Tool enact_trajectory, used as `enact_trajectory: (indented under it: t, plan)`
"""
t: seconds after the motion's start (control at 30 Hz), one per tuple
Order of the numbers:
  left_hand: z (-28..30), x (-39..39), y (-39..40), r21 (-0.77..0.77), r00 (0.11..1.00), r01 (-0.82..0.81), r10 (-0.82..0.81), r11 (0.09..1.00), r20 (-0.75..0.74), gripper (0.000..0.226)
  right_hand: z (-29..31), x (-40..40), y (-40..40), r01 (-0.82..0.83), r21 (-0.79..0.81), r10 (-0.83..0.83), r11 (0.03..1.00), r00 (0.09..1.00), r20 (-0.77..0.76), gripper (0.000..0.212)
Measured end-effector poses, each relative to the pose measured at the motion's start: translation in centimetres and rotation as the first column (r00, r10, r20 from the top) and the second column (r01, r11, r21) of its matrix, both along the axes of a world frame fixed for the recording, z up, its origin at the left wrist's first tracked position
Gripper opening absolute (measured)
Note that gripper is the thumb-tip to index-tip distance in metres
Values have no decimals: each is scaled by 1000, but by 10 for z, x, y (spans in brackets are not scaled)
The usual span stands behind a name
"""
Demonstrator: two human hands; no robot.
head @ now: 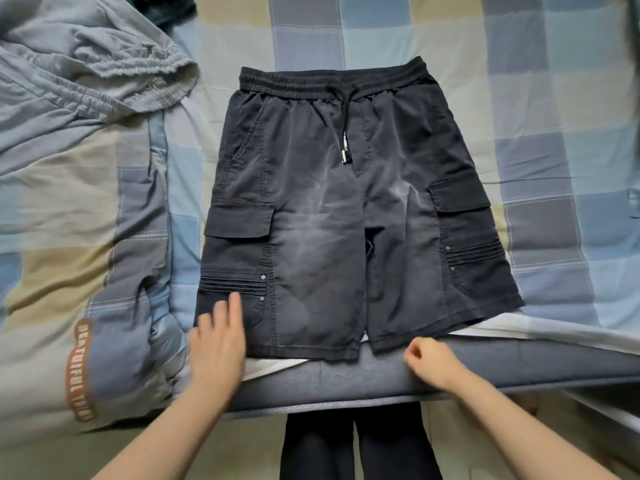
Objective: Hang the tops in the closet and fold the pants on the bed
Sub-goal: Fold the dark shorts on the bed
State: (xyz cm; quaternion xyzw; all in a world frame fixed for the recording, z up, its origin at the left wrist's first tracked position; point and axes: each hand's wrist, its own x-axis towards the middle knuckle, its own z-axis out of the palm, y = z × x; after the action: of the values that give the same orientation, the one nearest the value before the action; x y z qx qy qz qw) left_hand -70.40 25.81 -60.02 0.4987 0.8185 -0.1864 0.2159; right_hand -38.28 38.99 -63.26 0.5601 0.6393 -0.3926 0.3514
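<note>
Dark grey cargo shorts (332,216) lie spread flat on the checked bedsheet (554,98), waistband away from me, both legs toward the bed's near edge. My left hand (218,344) lies flat with straight fingers on the hem corner of the left leg. Just below the hem of the right leg, my right hand (429,362) hovers over the mattress edge with its fingers curled and nothing in it. Grey-blue pants (104,64) with an elastic waistband lie crumpled at the upper left.
A bunched checked quilt (86,271) with an orange lettered patch fills the left side of the bed. The grey mattress edge (346,379) runs across in front of me. My dark-trousered legs (356,445) stand against it.
</note>
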Motion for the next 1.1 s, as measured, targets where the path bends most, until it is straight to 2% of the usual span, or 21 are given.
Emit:
enact_trajectory:
  t: [0.07,0.17,0.23,0.27,0.33,0.4,0.47,0.53,0.6,0.67,0.73,0.77,0.8,0.87,0.9,0.93,0.97,1.0,1.1]
  plan:
    - [-3,33,25,83,979,145,-155,986,134,76,3,16,41,153,213,-151,965,988,-24,17]
    - [-14,88,64,161,891,318,-353,934,286,76,3,50,105,325,449,-340,832,939,-50,28]
    - [-25,126,86,172,839,401,-436,900,325,72,-1,71,143,382,520,-431,764,902,-30,42]
    - [-32,146,97,161,825,432,-461,887,327,72,-6,81,159,388,519,-457,762,889,6,49]
    - [-43,174,115,70,823,480,-477,874,308,82,-16,92,182,390,430,-462,815,884,74,61]
    - [-54,197,125,-80,839,518,-488,852,239,93,-23,97,192,392,281,-422,876,905,55,61]
    - [-58,209,128,-191,848,526,-494,829,194,79,-26,100,195,354,203,-358,913,933,-14,51]
    - [-61,221,125,-206,872,476,-427,855,241,63,-27,111,195,339,146,-325,929,939,-113,43]
    - [-56,225,123,-214,876,456,-393,864,280,59,-22,124,193,416,100,-371,904,879,-298,30]
    - [-46,228,117,-127,886,408,-359,904,294,57,-10,142,193,556,18,-487,831,742,-461,12]
    - [-33,228,106,-23,864,406,-376,914,335,54,-1,163,192,635,-34,-561,771,654,-507,10]
    - [-24,229,101,-43,852,442,-404,896,333,55,0,173,190,638,-27,-567,769,663,-489,11]
    - [-17,229,96,-100,854,459,-407,883,324,56,-1,181,188,574,21,-511,819,744,-431,14]
    - [-16,231,95,-298,871,457,-355,838,339,58,-8,196,185,227,83,-209,970,961,-181,22]
    - [-17,236,99,-431,873,459,-305,777,380,59,-12,199,185,35,23,-33,999,998,-59,25]
    - [-16,241,108,-505,875,461,-277,730,398,55,-14,197,188,-99,-55,101,994,995,22,24]
    - [-14,247,122,-501,876,457,-274,734,398,47,-14,193,196,-171,-102,178,980,982,61,22]
    - [-11,253,141,-450,876,446,-274,774,397,40,-13,186,206,-174,-97,181,980,981,65,20]
    - [-16,270,201,-154,864,376,-286,914,415,30,-12,154,248,25,107,-20,994,999,-45,22]
